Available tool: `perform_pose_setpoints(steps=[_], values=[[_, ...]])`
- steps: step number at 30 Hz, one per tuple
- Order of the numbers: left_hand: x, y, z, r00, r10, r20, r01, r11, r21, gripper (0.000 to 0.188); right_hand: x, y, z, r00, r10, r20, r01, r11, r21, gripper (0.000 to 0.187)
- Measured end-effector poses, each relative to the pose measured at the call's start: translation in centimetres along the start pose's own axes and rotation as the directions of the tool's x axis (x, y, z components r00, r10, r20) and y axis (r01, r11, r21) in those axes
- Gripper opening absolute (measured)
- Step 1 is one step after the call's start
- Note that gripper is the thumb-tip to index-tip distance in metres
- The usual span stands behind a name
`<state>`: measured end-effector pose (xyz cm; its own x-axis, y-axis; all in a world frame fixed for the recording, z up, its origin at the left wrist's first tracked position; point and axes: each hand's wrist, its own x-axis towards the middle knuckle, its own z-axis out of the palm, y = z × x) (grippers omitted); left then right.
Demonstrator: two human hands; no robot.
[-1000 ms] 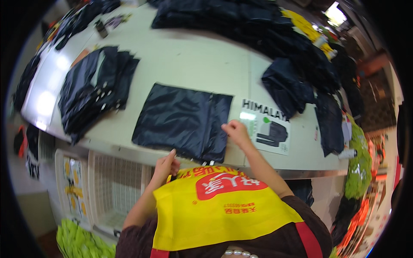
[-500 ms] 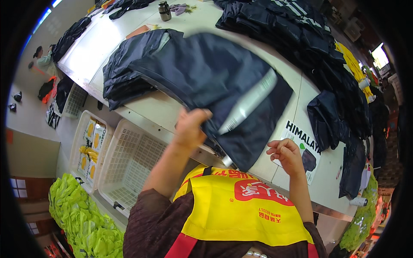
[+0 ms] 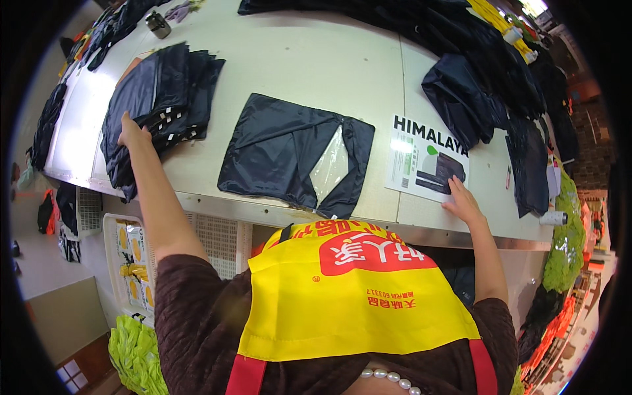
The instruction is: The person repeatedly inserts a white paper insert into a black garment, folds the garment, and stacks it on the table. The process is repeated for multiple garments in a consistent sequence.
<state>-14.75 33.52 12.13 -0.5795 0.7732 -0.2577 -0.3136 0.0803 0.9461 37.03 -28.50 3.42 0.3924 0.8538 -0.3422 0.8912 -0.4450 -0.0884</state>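
Observation:
A dark navy fabric pouch [image 3: 276, 155] lies flat on the table in front of me, and a pointed gap in it shows pale, shiny material. Neither hand is on it. My left hand [image 3: 135, 133] reaches to the far left, fingers apart, against the near side of a stack of dark folded fabric pieces [image 3: 155, 85] with small white tags. Over on the right, my right hand [image 3: 465, 201] rests its outstretched fingers on the lower right edge of a white printed sheet [image 3: 411, 168] that pictures a dark folded item.
A pale table [image 3: 303, 59] spreads ahead. Dark fabric heaps [image 3: 454, 85] line its far right side, and a metal flask [image 3: 158, 25] stands far left. Below the table edge are a white crate [image 3: 220, 243], a tray of packets [image 3: 131, 247] and lime-green fabric [image 3: 135, 345].
My left hand has let go of the navy pouch, which now lies flat, and has moved left to the stack. My right hand has come down onto the sheet. The view has shifted.

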Motion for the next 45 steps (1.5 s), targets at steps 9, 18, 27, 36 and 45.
perform_pose_setpoints(steps=[9,18,27,36,45], values=[[-28.3,-16.8,-7.2,0.102,0.165,0.981,-0.922,0.387,0.031,0.022,-1.7,-0.8,0.2,0.919,-0.323,-0.227,0.252,0.923,-0.292,0.027],[-30.1,-20.4,-9.2,-0.038,0.171,0.985,-0.993,0.104,-0.056,0.016,-2.4,-0.4,2.6,0.807,-0.353,-0.473,0.246,0.930,-0.273,0.016],[-31.6,-18.7,-8.3,0.404,0.031,0.914,-0.892,0.237,0.385,0.018,-3.4,0.3,3.6,0.796,-0.262,-0.546,0.159,0.960,-0.229,0.016],[-30.4,-19.2,-7.9,0.231,-0.101,0.968,-0.913,0.321,0.251,0.023,-2.2,0.4,-0.7,0.707,-0.338,-0.622,0.244,0.941,-0.233,0.012],[-30.7,-18.9,-7.1,0.305,0.054,0.951,-0.766,0.607,0.211,0.021,0.9,-4.4,-11.1,0.818,0.218,-0.533,0.384,0.484,0.786,0.017]])
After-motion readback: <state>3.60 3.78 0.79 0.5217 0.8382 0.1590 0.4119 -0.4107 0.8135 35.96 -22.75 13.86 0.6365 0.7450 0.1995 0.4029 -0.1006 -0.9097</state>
